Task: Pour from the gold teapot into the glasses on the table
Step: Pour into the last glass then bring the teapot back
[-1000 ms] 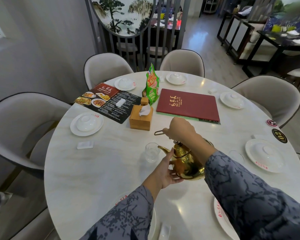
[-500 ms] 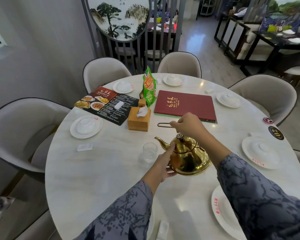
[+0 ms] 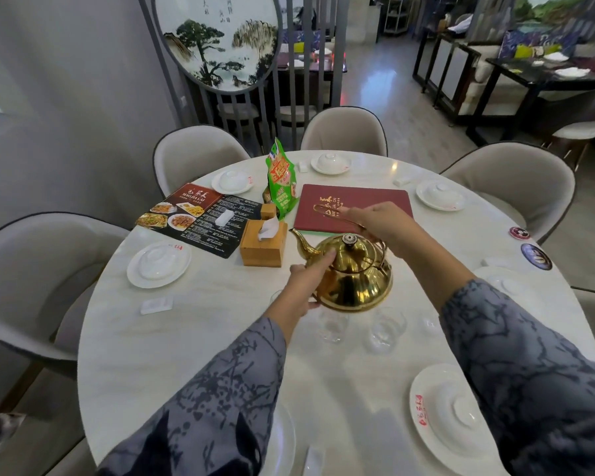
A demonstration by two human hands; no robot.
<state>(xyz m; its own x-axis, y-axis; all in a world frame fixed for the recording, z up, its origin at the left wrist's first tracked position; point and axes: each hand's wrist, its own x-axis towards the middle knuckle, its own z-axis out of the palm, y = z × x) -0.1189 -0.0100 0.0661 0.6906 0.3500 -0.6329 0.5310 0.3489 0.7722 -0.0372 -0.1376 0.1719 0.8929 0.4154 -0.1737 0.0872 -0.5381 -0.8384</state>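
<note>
Fingers of right hand [image 3: 383, 225] wrapped round the wire handle of the gold teapot [image 3: 352, 274]; left hand [image 3: 304, 286] fingers spread flat against its left side. Teapot held upright above the table [image 3: 193, 338], over clear glasses [image 3: 380, 329], spout pointing far-left.

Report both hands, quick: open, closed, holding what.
Left hand: open, fingers pressed flat against the side of the gold teapot.
Right hand: closed on the teapot's handle, holding it above the table.
</note>
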